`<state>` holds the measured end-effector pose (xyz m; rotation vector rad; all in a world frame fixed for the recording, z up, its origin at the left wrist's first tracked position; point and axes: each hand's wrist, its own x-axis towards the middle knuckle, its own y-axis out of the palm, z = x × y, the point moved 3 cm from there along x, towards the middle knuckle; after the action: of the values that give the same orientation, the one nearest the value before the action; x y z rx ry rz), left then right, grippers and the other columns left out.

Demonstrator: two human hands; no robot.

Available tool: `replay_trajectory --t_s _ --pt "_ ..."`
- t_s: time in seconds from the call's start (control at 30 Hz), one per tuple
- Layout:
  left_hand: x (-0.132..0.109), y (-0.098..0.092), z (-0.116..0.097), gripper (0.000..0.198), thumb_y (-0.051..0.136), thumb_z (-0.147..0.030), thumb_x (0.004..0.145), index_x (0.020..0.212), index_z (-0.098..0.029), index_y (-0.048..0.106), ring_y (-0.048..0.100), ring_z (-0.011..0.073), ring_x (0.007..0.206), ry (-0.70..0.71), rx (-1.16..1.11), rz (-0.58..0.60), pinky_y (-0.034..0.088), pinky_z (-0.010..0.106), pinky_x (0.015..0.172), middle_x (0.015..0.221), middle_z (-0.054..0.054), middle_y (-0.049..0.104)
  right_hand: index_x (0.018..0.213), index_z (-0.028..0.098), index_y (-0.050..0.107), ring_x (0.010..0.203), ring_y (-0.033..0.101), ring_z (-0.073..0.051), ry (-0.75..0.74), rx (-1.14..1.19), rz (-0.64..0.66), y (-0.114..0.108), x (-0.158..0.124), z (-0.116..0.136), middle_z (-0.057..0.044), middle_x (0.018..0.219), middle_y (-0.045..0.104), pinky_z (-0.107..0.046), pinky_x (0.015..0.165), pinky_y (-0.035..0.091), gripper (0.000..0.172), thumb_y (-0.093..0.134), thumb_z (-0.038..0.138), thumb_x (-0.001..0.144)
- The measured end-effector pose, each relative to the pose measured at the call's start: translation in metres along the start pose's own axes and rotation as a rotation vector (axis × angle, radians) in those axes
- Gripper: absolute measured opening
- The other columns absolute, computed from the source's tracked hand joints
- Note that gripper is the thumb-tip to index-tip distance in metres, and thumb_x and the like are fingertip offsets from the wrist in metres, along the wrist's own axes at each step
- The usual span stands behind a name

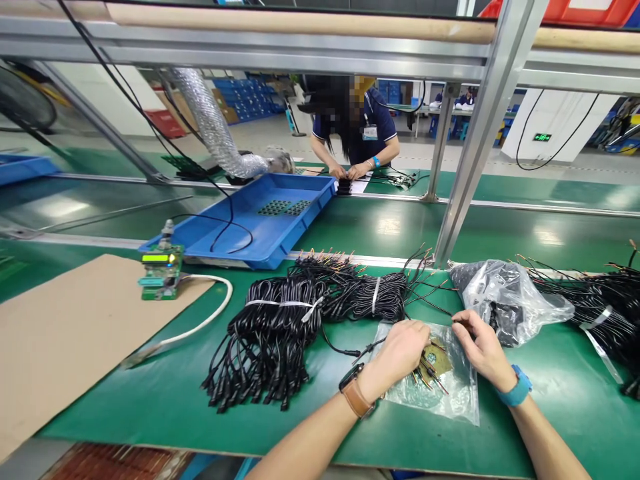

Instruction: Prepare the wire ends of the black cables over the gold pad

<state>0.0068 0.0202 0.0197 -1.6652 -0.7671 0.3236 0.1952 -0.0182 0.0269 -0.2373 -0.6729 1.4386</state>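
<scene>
My left hand [404,348], a watch on its wrist, is closed over a clear plastic bag [460,403] lying flat on the bench. A black cable [371,348] runs in under its fingers from the left; the fingertips are mostly hidden. On the bag, short wires with coloured ends [430,377] lie over a yellowish patch. At the bag's right edge my right hand [479,347], with a blue wristband, has thumb and forefinger pinched at the end of a thin black cable [434,307]. Tied bundles of black cables [285,303] lie to the left and behind.
A filled clear bag [510,300] and another cable bundle [610,320] lie to the right. Leftward are a lit circuit board [160,270], a white cord [220,310] and cardboard [70,333]. A blue tray [270,257], metal post [480,133] and co-worker [383,127] are beyond.
</scene>
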Motion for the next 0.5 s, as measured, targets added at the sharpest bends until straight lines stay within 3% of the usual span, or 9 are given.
replay_trajectory --t_s 0.13,0.23,0.37,0.5 --pt "-0.004 -0.006 0.001 0.008 0.053 -0.018 0.099 0.099 -0.018 0.061 0.066 0.0196 0.081 0.008 -0.171 -0.009 0.047 0.030 0.075 0.090 0.004 0.069 0.106 0.020 0.063 0.087 0.065 -0.023 0.074 0.122 -0.048 0.001 0.000 -0.005 -0.007 0.095 0.069 -0.033 0.079 0.053 0.030 0.057 0.048 0.098" --pt "-0.005 -0.009 0.001 0.014 0.053 -0.018 0.098 0.109 -0.020 0.062 0.068 0.0190 0.087 0.079 -0.323 -0.065 0.049 0.028 0.079 0.097 0.004 0.071 0.113 0.020 0.066 0.082 0.065 -0.022 0.161 0.229 -0.001 0.005 0.000 -0.010 -0.007 0.093 0.070 -0.033 0.074 0.054 0.040 0.059 0.055 0.096" --pt "-0.005 -0.010 -0.002 0.015 0.052 -0.023 0.100 0.103 -0.019 0.066 0.069 0.0167 0.085 0.186 -0.505 -0.151 0.051 0.025 0.077 0.096 0.004 0.073 0.108 0.019 0.066 0.067 0.065 -0.019 0.279 0.462 0.067 0.011 0.002 -0.015 -0.006 0.082 0.071 -0.033 0.064 0.055 0.045 0.064 0.060 0.091" --pt "-0.006 -0.011 -0.003 0.018 0.052 -0.026 0.100 0.102 -0.018 0.068 0.070 0.0158 0.078 0.130 -0.632 -0.271 0.052 0.025 0.073 0.089 0.004 0.075 0.101 0.019 0.062 0.066 0.066 -0.016 0.390 0.700 0.124 0.018 0.001 -0.010 -0.005 0.083 0.072 -0.031 0.067 0.056 0.045 0.074 0.059 0.084"
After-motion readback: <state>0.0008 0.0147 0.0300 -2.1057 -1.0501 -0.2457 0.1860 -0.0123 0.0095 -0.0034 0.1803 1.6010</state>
